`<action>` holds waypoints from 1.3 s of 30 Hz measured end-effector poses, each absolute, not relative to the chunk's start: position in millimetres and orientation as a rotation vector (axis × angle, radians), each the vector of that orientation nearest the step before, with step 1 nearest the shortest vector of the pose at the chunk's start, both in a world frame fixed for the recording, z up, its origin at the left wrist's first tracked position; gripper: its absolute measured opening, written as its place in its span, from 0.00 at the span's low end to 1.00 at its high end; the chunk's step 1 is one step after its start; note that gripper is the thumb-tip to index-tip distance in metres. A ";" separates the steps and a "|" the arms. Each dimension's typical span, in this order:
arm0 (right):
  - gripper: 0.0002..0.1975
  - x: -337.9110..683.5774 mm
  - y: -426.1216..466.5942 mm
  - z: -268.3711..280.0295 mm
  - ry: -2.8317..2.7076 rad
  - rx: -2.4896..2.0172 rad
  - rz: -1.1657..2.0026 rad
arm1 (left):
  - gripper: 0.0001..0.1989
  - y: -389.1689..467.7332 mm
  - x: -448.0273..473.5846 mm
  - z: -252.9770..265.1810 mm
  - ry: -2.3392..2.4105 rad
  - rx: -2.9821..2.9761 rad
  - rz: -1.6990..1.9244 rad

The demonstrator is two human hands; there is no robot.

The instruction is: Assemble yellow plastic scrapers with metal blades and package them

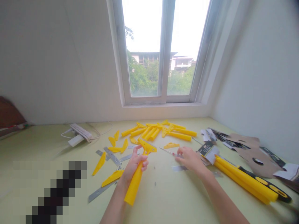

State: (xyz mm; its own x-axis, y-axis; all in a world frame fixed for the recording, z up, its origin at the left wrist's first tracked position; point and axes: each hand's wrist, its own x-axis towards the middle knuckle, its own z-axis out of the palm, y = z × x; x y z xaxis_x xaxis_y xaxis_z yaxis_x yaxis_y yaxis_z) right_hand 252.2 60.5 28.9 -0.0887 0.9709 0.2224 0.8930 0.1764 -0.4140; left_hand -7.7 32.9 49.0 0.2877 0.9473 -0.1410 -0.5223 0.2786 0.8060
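My left hand (136, 163) is wrapped round the handle of a yellow scraper (134, 186), its wide head tilted up and away from me. My right hand (187, 158) is low over the table, fingers closed round a screwdriver (167, 151) whose thin metal shaft points left toward the scraper head; its handle is mostly hidden by the fingers. Just below that hand lies a flat metal blade (178, 168). Two small screws (155, 183) rest between my arms. Left of the scraper are loose yellow head pieces (99, 163) and grey metal blades (112, 156).
Several yellow scraper handles (149, 132) are heaped below the window. One yellow head piece (171, 145) lies in front of them. At right are long yellow handles (247, 180), a black-and-yellow tool (266, 183) and torn cardboard packaging (247, 149). A white power strip (80, 133) stands back left.
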 end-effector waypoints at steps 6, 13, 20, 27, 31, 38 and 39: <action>0.06 243.2 56.9 28.7 -1.981 -1.685 0.331 | 0.29 32.3 -7.1 48.5 0.778 0.747 1.126; 0.07 230.5 45.7 42.7 -1.975 -1.233 0.429 | 0.28 32.4 -6.6 49.8 0.845 0.813 1.138; 0.07 222.0 38.3 51.9 -1.919 -1.109 0.367 | 0.26 33.1 -8.0 49.7 0.835 0.804 1.119; 0.05 219.7 24.8 58.1 -1.845 -1.061 0.179 | 0.26 24.3 -2.7 58.1 0.757 0.814 1.128; 0.05 217.8 19.8 59.4 -1.844 -1.012 0.139 | 0.26 23.1 -2.0 59.8 0.748 0.813 1.124; 0.05 216.9 20.0 59.6 -1.879 -0.994 0.163 | 0.27 23.5 -2.3 59.5 0.747 0.796 1.124; 0.05 216.6 20.3 59.6 -1.881 -0.994 0.165 | 0.28 24.0 -2.6 59.2 0.748 0.794 1.119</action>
State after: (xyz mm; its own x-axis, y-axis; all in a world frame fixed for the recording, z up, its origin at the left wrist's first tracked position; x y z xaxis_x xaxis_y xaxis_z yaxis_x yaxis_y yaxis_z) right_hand 216.6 20.3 59.6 -0.2011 0.6954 0.6899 0.5646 0.6578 -0.4985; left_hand -2.6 24.0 59.2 0.2643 0.9572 -0.1182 -0.4746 0.2357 0.8480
